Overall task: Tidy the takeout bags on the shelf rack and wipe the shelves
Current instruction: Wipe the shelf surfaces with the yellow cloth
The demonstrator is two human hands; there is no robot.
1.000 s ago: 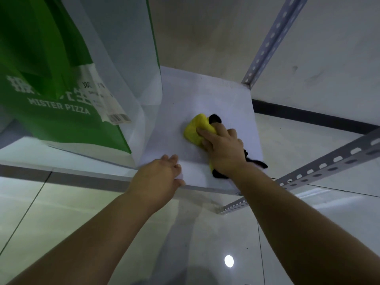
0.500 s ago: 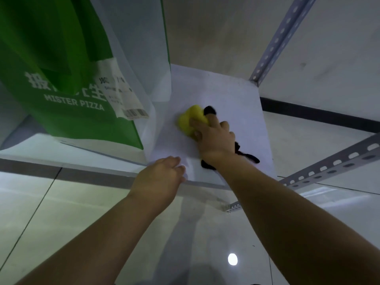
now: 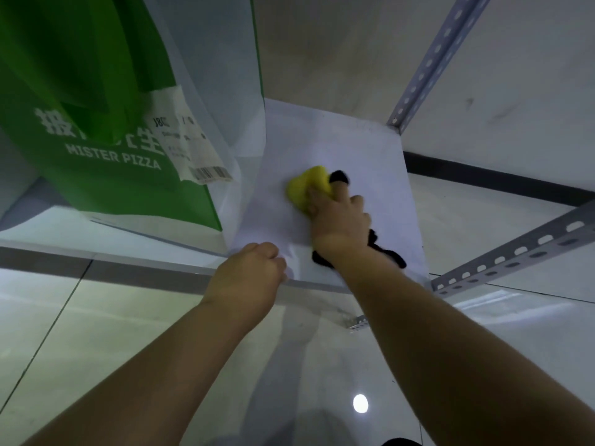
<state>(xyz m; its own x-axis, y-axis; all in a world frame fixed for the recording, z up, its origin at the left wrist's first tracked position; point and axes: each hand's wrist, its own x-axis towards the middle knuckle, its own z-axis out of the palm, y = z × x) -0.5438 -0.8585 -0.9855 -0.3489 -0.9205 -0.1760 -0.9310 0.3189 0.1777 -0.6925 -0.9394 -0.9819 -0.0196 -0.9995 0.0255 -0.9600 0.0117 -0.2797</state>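
Note:
A white shelf [image 3: 354, 146] of the metal rack lies below me. My right hand [image 3: 341, 226] grips a yellow and black cloth [image 3: 304, 188] and presses it on the shelf's middle. The cloth's black part trails out under my wrist. My left hand [image 3: 248, 278] has its fingers curled over the shelf's front edge. A green "MISTER PIZZA" takeout bag [image 3: 96, 91] with a paper receipt [image 3: 190, 149] stands on the shelf's left. A translucent white bag [image 3: 219, 75] leans right behind it, just left of the cloth.
A perforated metal upright [image 3: 431, 66] rises at the shelf's back right corner. A perforated rail [image 3: 515, 255] runs off to the right from the front corner. Glossy floor tiles [image 3: 128, 333] lie below, and a pale wall with a dark skirting stripe [image 3: 502, 181] is behind.
My right hand has slid the cloth a little leftward and farther back, closer to the bags. My left hand stays on the shelf's front edge.

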